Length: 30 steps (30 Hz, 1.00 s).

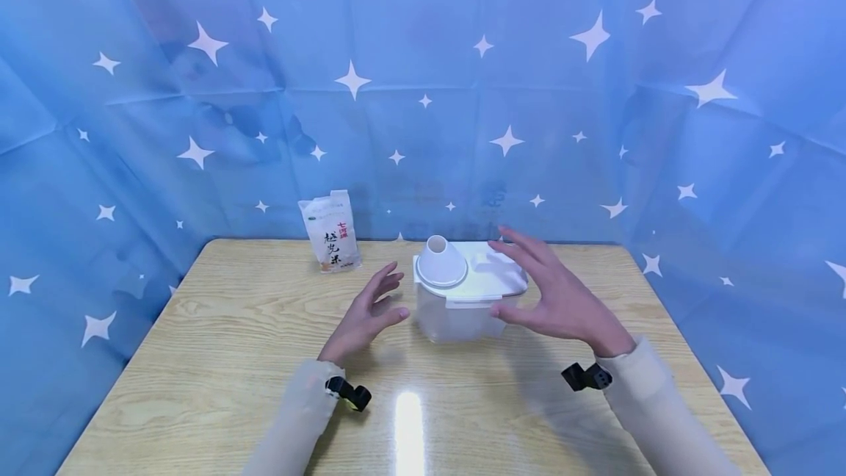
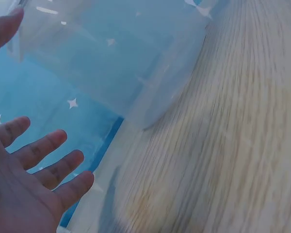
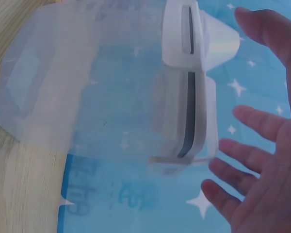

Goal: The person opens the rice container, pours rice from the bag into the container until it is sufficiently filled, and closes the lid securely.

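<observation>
A translucent storage box with a white lid stands on the table, and a white cone-shaped cup sits on the lid's left part. To the box's left is my left hand, fingers spread and holding nothing. My right hand is at the box's right, thumb and fingers wide apart near the lid. In the left wrist view the clear box wall is apart from the left hand. The right wrist view has the lid's side clips beside the right hand, with a gap.
A white printed rice bag stands upright at the back of the wooden table, left of the box. Blue curtains with white stars hang behind and on both sides.
</observation>
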{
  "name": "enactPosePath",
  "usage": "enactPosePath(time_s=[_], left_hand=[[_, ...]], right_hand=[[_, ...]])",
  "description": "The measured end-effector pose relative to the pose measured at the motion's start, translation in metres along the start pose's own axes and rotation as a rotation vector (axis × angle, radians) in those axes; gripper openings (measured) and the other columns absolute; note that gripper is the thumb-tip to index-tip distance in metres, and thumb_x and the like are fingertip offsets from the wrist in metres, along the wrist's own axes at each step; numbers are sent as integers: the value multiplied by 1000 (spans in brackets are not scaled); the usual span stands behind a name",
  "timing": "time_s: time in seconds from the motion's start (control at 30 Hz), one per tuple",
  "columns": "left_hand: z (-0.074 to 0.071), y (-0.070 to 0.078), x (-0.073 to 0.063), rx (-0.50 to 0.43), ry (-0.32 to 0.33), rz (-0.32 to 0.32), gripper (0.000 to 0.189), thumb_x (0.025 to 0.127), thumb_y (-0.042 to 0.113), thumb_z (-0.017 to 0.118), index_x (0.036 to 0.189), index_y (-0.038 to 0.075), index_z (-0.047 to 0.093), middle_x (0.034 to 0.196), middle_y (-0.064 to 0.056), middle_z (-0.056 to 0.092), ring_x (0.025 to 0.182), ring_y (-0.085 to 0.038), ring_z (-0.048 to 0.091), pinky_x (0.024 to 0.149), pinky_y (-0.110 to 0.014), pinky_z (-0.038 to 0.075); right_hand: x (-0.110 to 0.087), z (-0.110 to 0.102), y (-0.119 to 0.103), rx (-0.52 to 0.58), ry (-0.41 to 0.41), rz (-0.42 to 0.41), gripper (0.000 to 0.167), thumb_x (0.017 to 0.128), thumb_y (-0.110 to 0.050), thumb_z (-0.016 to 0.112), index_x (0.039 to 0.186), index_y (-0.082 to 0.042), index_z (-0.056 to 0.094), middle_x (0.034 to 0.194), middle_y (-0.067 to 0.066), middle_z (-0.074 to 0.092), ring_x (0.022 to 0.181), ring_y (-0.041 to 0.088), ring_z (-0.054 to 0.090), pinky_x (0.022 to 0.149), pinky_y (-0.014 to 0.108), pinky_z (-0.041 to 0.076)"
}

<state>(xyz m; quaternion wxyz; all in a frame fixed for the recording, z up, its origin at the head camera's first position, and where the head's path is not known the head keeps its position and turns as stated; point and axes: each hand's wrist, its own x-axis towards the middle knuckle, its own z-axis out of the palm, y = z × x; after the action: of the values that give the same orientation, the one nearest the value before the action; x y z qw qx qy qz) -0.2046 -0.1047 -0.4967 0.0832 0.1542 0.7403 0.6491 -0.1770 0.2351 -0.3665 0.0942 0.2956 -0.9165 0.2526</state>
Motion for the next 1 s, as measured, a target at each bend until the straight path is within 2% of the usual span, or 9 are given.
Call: enactPosePath(time_s=[0.23, 0.4, 0.6, 0.8, 1.0], left_hand=[[14, 0, 9, -8, -49, 57, 89, 89, 19, 81, 160, 36, 30, 159, 0, 44, 150, -27, 39, 126, -52, 35], [22, -2, 16, -14, -69, 78, 97, 81, 28, 89, 157, 41, 31, 157, 3, 47, 147, -24, 43, 125, -50, 38], [30, 0, 21, 0, -78, 62, 103, 76, 28, 93, 157, 40, 31, 156, 4, 47, 146, -25, 44, 123, -48, 40], [38, 3, 23, 47, -88, 50, 101, 76, 27, 93, 156, 41, 32, 155, 10, 47, 147, -20, 42, 124, -47, 40], [43, 1, 26, 45, -75, 60, 100, 74, 28, 94, 155, 39, 36, 152, 10, 49, 145, -19, 44, 122, -46, 41]], right_hand=[[4, 2, -9, -50, 12, -93, 85, 80, -46, 86, 153, -26, 47, 167, -4, 32, 153, 28, 31, 113, 59, 46], [7, 4, -17, -99, 36, -171, 74, 81, -38, 86, 146, -19, 56, 161, 0, 42, 147, 28, 38, 110, 55, 50], [7, 7, -27, -154, 60, -235, 66, 81, -32, 86, 141, -17, 60, 150, 6, 54, 139, 31, 45, 107, 56, 53], [7, 10, -34, -155, 36, -269, 59, 84, -28, 83, 138, -18, 62, 138, -1, 61, 126, 20, 55, 96, 42, 59], [7, 18, -35, -206, 17, -289, 58, 81, -28, 85, 134, -18, 65, 128, -4, 67, 117, 20, 64, 99, 44, 59]])
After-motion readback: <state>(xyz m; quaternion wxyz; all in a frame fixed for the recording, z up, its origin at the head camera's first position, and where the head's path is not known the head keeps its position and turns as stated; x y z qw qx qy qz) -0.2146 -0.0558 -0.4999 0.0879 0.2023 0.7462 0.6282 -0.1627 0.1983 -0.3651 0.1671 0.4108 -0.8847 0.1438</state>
